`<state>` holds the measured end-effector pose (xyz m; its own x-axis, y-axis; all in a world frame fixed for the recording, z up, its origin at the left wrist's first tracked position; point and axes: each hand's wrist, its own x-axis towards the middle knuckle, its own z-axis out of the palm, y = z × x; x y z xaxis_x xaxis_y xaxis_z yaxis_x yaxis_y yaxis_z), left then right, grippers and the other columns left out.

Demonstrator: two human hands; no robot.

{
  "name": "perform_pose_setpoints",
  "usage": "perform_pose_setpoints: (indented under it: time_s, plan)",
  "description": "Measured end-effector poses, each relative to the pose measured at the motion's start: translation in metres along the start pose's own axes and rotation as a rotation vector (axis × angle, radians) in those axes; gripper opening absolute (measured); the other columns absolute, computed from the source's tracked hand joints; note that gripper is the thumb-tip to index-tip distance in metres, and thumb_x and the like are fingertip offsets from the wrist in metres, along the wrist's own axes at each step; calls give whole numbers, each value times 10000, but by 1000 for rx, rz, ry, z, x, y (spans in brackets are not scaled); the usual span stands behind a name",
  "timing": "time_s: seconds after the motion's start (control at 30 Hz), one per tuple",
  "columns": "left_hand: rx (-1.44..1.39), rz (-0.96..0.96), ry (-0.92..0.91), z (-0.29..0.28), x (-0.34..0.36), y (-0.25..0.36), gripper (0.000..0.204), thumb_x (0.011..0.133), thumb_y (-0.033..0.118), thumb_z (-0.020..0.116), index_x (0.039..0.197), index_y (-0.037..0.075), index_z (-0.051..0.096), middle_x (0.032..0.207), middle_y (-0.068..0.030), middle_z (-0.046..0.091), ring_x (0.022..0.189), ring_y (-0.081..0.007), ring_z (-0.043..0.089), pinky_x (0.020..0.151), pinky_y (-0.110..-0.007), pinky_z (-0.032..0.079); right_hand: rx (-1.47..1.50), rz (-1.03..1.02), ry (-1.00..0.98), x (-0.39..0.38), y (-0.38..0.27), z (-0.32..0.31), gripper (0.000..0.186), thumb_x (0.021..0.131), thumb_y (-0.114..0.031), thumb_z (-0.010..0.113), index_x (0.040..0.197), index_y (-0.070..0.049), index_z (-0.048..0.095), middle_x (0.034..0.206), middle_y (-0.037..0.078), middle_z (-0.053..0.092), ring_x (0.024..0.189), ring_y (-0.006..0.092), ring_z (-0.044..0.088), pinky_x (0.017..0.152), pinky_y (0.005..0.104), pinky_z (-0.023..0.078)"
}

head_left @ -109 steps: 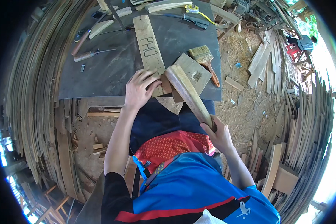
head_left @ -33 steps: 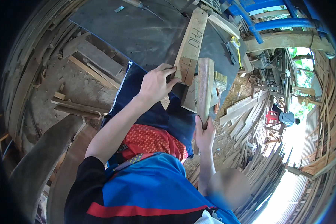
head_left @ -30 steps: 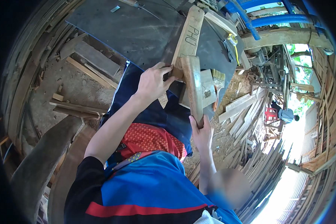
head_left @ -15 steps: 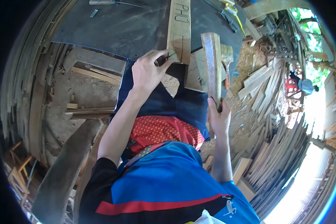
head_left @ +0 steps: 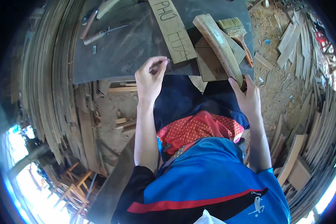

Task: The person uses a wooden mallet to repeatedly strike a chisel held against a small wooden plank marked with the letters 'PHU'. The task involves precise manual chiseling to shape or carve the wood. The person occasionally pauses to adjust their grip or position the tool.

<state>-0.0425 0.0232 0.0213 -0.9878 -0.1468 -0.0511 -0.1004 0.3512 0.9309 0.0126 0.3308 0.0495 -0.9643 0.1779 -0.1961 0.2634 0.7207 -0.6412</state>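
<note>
My right hand [head_left: 248,95] grips the lower end of a thick wooden bar [head_left: 216,44], which slants over a wooden block [head_left: 209,67]. My left hand [head_left: 148,78] has its fingers pinched around something small and dark, too small to name, just off the lower left corner of a pale board [head_left: 168,30]. That board lies on the dark worktop [head_left: 127,56] and bears drawn letters, some outlined with dots. A wide brush [head_left: 235,31] with a brown handle lies right of the bar.
Hand tools [head_left: 100,35] and a small metal piece [head_left: 94,49] lie on the worktop's left. Stacked planks [head_left: 52,93] line the left side; more boards [head_left: 291,33] lie on the floor to the right. A red plastic chair [head_left: 320,39] shows at the far right.
My view has swung back from its rightward tilt. My left hand, earlier on the lettered board's lower end, is now drawn off its corner, uncovering more dotted letters. My right hand still grips the bar.
</note>
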Motion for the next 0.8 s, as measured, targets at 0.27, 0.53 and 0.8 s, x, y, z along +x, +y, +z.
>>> perform_pose_setpoints:
  time_s: [0.27, 0.53, 0.8]
  plan:
    - [-49, 66, 23, -14, -7, -8, 290, 1031, -6, 637, 1319, 22, 659, 1074, -69, 753, 765, -23, 633, 652, -193, 474, -242, -161, -37, 5, -5, 3, 545, 1006, -532, 653, 1099, -1, 573, 771, 266, 707, 745, 482, 708, 676, 566, 552]
    - [-195, 150, -18, -19, -20, 13, 262, 1057, 13, 566, 1307, 16, 644, 928, -8, 598, 647, -29, 492, 554, -207, 381, -193, -212, 36, 6, -5, -11, 615, 953, -620, 671, 1019, -10, 618, 875, 256, 734, 869, 461, 727, 746, 555, 561]
    - [-82, 162, 20, -24, -23, -4, 300, 1034, 48, 655, 1333, 43, 658, 929, -25, 671, 698, -34, 544, 605, -225, 454, 142, -101, 97, -32, 48, -43, 517, 992, -497, 708, 1155, -7, 678, 889, 152, 741, 822, 297, 740, 750, 403, 566]
